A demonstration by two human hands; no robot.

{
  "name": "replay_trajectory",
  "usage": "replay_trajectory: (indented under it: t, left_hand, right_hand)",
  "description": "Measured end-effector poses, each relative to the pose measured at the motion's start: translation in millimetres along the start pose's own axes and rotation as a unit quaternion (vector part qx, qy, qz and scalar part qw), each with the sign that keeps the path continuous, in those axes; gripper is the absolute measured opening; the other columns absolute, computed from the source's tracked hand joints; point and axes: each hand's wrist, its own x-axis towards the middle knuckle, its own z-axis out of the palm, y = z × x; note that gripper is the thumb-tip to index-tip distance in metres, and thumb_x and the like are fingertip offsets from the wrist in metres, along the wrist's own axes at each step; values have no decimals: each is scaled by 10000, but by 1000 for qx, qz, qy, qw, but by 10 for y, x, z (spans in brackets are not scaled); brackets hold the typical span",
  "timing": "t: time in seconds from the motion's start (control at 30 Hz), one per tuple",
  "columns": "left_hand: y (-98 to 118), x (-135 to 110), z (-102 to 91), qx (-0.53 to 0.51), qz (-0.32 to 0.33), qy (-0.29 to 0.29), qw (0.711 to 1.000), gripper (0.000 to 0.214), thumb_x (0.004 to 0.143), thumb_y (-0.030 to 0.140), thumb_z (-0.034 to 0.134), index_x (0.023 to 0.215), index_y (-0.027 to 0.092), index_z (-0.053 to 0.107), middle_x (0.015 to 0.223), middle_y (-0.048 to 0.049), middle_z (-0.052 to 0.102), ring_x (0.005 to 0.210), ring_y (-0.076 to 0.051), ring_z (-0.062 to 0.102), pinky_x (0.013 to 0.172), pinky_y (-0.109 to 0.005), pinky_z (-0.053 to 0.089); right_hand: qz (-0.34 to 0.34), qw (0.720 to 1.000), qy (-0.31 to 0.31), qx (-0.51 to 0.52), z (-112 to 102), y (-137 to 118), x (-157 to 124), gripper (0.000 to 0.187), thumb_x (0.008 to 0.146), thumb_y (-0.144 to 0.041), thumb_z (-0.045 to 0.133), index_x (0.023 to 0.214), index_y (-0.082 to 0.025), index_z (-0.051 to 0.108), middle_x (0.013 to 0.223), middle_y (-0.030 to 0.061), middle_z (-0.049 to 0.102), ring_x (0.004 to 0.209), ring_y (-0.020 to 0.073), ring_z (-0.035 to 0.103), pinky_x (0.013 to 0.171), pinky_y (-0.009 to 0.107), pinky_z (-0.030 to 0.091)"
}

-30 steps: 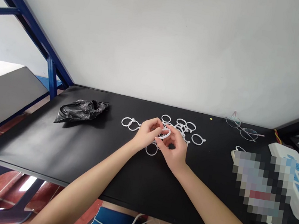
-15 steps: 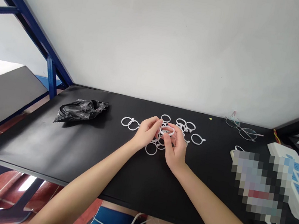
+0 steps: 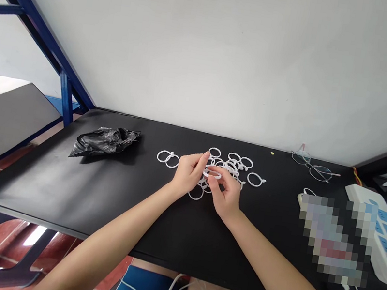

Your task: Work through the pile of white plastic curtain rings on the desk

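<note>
Between the thumb and fingers of my right hand (image 3: 225, 190) a white plastic ring (image 3: 212, 174) is pinched, tilted and raised above the others. Close on its left, my left hand (image 3: 189, 171) is closed, thumb pressed toward the fingers; its fingertips are partly hidden, so whether it grips the same ring is not plain. Under and behind both hands lies a loose pile of white rings with small tabs (image 3: 233, 166). One ring (image 3: 254, 179) lies apart on the right. Two overlapping rings (image 3: 168, 158) lie left of my left hand.
A crumpled black plastic bag (image 3: 105, 143) lies left on the black tabletop (image 3: 61, 192). Eyeglasses (image 3: 311, 166) rest at the back right, near the wall. A blurred-out object (image 3: 328, 242) with a cable and a white power strip (image 3: 378, 228) occupy the right side.
The ring between my hands has tilted flatter and moved slightly down and left. My left thumb has come up a little beside it.
</note>
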Motion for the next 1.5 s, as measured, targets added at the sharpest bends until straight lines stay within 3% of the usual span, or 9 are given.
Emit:
replay_trajectory:
  t: [0.3,0.5,0.77,1.1,1.5]
  left_hand:
    - [-28,23,-3,16,-6,-1,1000,552,938,545,358,537,167,326,502,31,301,499,-81,268,490,-258,227]
    - [4,10,-13,28,15,-16,999,533,952,503,356,539,170,305,511,32,298,500,-81,274,497,-256,235]
    - [5,-46,7,47,89,-42,994,494,953,437,393,541,171,333,527,22,366,495,-82,315,505,-257,252]
    - [18,-55,-34,34,74,-46,996,522,976,464,300,552,170,375,525,13,385,497,-91,339,522,-263,274]
    - [27,-53,-29,39,67,-58,995,510,972,450,332,550,167,378,515,16,396,490,-85,327,509,-257,260]
  right_hand:
    - [4,1000,-4,-21,3,-19,10,246,891,-412,555,1009,-218,649,890,57,713,640,166,660,580,310,567]
    - [-12,1000,-13,6,19,-25,17,233,865,-380,600,1018,-208,634,928,76,691,812,206,684,553,282,556]
    - [-40,998,-17,-46,29,-63,18,129,855,-327,585,851,-202,615,708,25,629,592,151,591,530,285,499]
    - [-60,998,1,-34,12,-72,13,86,858,-281,543,821,-209,574,636,-10,554,517,124,516,498,271,444]
    - [-48,997,10,-53,26,-61,18,121,860,-275,543,762,-207,562,620,-12,558,522,123,514,522,274,441]
